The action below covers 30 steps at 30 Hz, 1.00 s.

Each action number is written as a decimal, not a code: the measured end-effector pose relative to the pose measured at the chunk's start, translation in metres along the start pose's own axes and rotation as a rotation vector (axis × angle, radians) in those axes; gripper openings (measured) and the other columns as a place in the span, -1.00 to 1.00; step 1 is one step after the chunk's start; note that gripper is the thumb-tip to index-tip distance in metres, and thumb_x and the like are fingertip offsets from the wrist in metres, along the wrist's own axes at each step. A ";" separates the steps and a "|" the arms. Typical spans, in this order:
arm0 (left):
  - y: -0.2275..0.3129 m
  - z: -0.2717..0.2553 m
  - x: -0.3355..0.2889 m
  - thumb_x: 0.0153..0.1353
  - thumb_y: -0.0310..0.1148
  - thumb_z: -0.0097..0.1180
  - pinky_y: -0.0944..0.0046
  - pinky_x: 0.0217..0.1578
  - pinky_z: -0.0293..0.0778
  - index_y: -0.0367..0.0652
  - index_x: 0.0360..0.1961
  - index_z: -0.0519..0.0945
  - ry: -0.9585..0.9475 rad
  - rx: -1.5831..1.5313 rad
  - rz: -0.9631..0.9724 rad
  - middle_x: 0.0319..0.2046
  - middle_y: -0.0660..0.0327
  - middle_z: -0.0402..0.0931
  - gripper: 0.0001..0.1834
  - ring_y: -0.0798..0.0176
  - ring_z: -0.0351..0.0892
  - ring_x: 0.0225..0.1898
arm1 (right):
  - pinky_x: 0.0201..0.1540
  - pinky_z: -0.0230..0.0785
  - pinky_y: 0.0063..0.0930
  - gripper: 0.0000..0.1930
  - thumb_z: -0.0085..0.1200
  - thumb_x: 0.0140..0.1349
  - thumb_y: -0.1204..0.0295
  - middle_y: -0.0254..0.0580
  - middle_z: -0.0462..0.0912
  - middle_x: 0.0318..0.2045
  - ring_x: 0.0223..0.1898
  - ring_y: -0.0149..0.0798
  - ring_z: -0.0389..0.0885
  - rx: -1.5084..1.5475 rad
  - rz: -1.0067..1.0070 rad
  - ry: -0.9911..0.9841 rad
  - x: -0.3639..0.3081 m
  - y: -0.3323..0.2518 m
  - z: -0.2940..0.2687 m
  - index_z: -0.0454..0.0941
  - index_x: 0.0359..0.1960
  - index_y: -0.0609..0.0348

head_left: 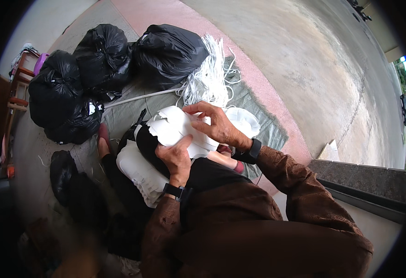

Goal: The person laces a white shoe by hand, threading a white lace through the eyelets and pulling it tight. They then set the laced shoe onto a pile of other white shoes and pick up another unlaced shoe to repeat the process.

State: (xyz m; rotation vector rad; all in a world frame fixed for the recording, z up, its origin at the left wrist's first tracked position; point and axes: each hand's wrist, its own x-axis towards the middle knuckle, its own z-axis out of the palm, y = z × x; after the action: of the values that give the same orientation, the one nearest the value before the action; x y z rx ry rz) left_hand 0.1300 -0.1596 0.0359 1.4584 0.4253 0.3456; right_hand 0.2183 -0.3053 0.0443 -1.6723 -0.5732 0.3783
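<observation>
A curved white sheet piece (166,131) with ragged, cut edges lies over my lap; its material, plastic or foam, I cannot tell. My left hand (175,157) grips its near edge, thumb on top. Above its right side hovers my right hand (217,126), fingers bent, with a gap between thumb and forefinger. Nothing shows in that gap but white behind it. Beside my left thigh rests a stack of similar white pieces (138,169). Just past my right hand stands a translucent white tub (244,121), with white material inside.
Large stuffed black bags (168,53) stand ahead and to the left. A heap of white strips (212,76) lies on the green ground sheet (270,125). A white pole (142,97) lies before the bags. At far left is a wooden chair (20,85).
</observation>
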 end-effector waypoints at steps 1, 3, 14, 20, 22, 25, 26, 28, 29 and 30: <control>0.017 -0.004 0.001 -0.04 -0.65 0.26 0.26 -0.10 0.53 -0.43 -0.10 0.60 0.052 -0.085 -0.045 -0.16 0.15 0.65 -0.61 0.23 0.64 -0.19 | 0.11 0.40 -0.31 -0.54 0.17 0.20 0.35 -0.06 0.60 0.03 0.07 -0.20 0.57 0.085 0.011 0.024 0.000 -0.004 -0.004 0.54 0.12 0.29; 0.056 -0.013 -0.003 -0.08 -0.65 0.24 0.29 -0.14 0.52 -0.43 -0.22 0.62 0.129 -0.252 -0.077 -0.21 0.15 0.67 -0.70 0.25 0.63 -0.22 | 0.03 0.41 -0.35 -0.58 0.19 0.21 0.33 -0.07 0.60 -0.04 0.00 -0.22 0.57 -0.009 -0.026 0.093 -0.007 -0.015 -0.013 0.54 0.05 0.34; 0.114 -0.138 -0.115 0.06 -0.40 0.17 0.04 0.10 0.49 -0.47 0.20 0.43 0.416 -0.127 -0.178 0.16 -0.10 0.47 -0.36 -0.03 0.54 0.11 | -0.35 0.40 -0.38 -0.58 0.43 0.12 0.24 -0.14 0.56 -0.48 -0.43 -0.34 0.54 0.265 0.236 -0.277 -0.088 -0.048 0.090 0.51 -0.28 0.35; 0.028 -0.130 -0.161 0.35 -0.15 0.19 0.06 0.25 0.31 -0.50 0.32 0.26 0.449 -0.040 0.007 0.25 -0.11 0.36 -0.27 0.05 0.38 0.24 | -0.30 0.35 -0.47 -0.69 0.28 0.30 0.27 -0.29 0.58 -0.44 -0.35 -0.48 0.48 0.222 0.074 -0.310 -0.071 -0.093 0.071 0.52 -0.32 0.31; 0.044 -0.141 -0.145 0.35 -0.16 0.20 0.02 0.20 0.39 -0.46 0.32 0.27 0.299 -0.183 -0.045 0.22 -0.07 0.41 -0.29 0.03 0.43 0.21 | -0.40 0.23 -0.61 -0.67 0.05 0.46 0.20 -0.43 0.52 -0.50 -0.47 -0.57 0.40 0.324 0.459 -0.130 -0.074 -0.094 0.049 0.55 -0.34 0.23; 0.049 -0.147 -0.138 0.39 -0.17 0.13 0.06 0.27 0.31 -0.53 0.23 0.36 0.232 -0.597 -0.147 0.16 -0.06 0.46 -0.38 0.08 0.46 0.19 | -0.58 0.07 -0.64 -0.76 -0.09 0.42 0.32 -0.40 0.53 -0.51 -0.62 -0.54 0.26 0.716 0.754 0.412 -0.077 -0.026 -0.021 0.57 -0.30 0.19; 0.041 -0.153 -0.148 0.40 -0.09 0.10 0.05 0.25 0.34 -0.51 0.24 0.36 0.225 -0.659 -0.239 0.16 -0.03 0.47 -0.34 0.09 0.47 0.19 | -0.59 0.06 -0.63 -0.81 -0.09 0.33 0.41 -0.40 0.52 -0.49 -0.60 -0.54 0.27 0.758 0.815 0.453 -0.094 0.015 -0.061 0.59 -0.30 0.18; 0.026 -0.166 -0.167 0.43 -0.13 0.06 0.05 0.22 0.37 -0.47 0.23 0.37 0.291 -0.794 -0.417 0.17 0.01 0.47 -0.40 0.09 0.48 0.18 | -0.52 0.30 -0.64 -0.81 -0.07 0.30 0.42 -0.33 0.50 -0.50 -0.55 -0.42 0.42 0.895 0.951 0.658 -0.129 0.084 -0.112 0.56 -0.23 0.26; 0.014 -0.177 -0.173 0.43 -0.13 0.06 0.05 0.22 0.37 -0.47 0.23 0.37 0.316 -0.795 -0.413 0.17 0.01 0.47 -0.40 0.09 0.48 0.18 | -0.36 0.47 -0.57 -0.78 -0.07 0.33 0.42 -0.26 0.50 -0.41 -0.42 -0.34 0.54 0.779 1.073 0.800 -0.132 0.084 -0.100 0.50 -0.10 0.29; 0.001 -0.188 -0.176 0.44 -0.15 0.05 0.06 0.21 0.38 -0.45 0.22 0.39 0.296 -0.869 -0.409 0.16 0.04 0.49 -0.43 0.10 0.49 0.17 | -0.23 0.47 -0.50 -0.70 0.00 0.34 0.39 -0.14 0.51 -0.24 -0.30 -0.28 0.54 0.449 1.115 0.905 -0.150 0.090 -0.094 0.41 0.01 0.33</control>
State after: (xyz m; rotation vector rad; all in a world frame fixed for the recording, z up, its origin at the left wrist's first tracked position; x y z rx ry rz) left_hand -0.1143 -0.0784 0.0370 0.4555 0.6889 0.3519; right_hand 0.1613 -0.4771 -0.0376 -1.3760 1.0897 0.4267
